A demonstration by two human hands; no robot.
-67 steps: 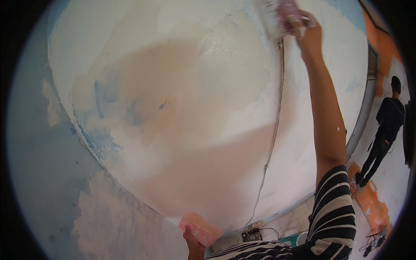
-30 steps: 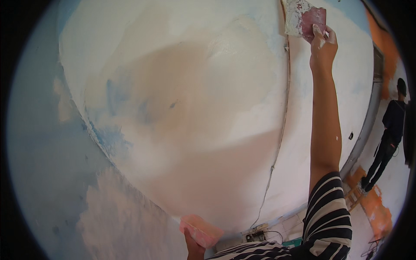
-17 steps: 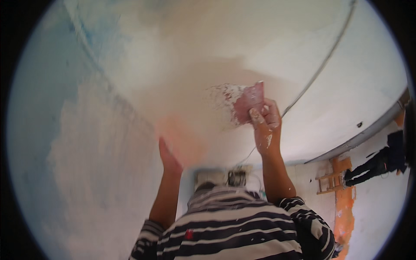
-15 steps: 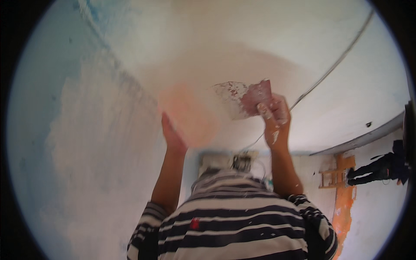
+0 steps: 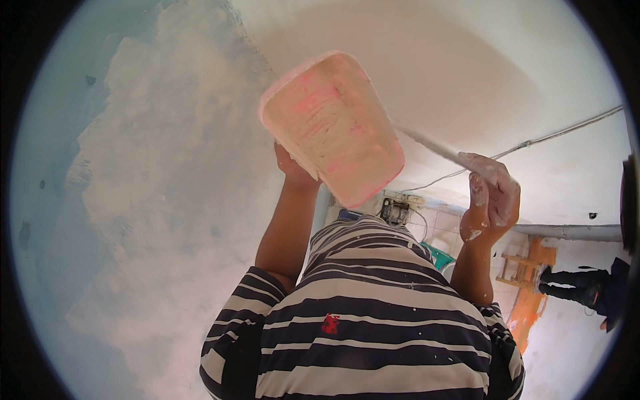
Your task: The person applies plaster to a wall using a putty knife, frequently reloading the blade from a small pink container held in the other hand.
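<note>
My left hand (image 5: 293, 163) grips the left edge of a pink rectangular tub (image 5: 337, 127) with rounded corners. Its broad face, smeared with whitish plaster, shows toward me; the fingers are mostly hidden behind it. To the right, my plaster-flecked right hand (image 5: 492, 193) is closed on a thin putty scraper (image 5: 430, 143), seen almost edge-on. The scraper's far tip ends close to the tub's right edge; I cannot tell whether they touch.
On the left is a bluish wall (image 5: 50, 200) with patchy whitish plaster (image 5: 167, 200). A cable (image 5: 560, 131) runs along the pale surface at right. A person (image 5: 580, 287) in dark clothes stands at far right by a wooden frame (image 5: 523, 270). Something green (image 5: 437, 257) shows past my torso.
The tub has risen and turned its plastered face toward me. My right hand has moved right and down, turning the scraper from its broad side to its edge. The view has shifted.
</note>
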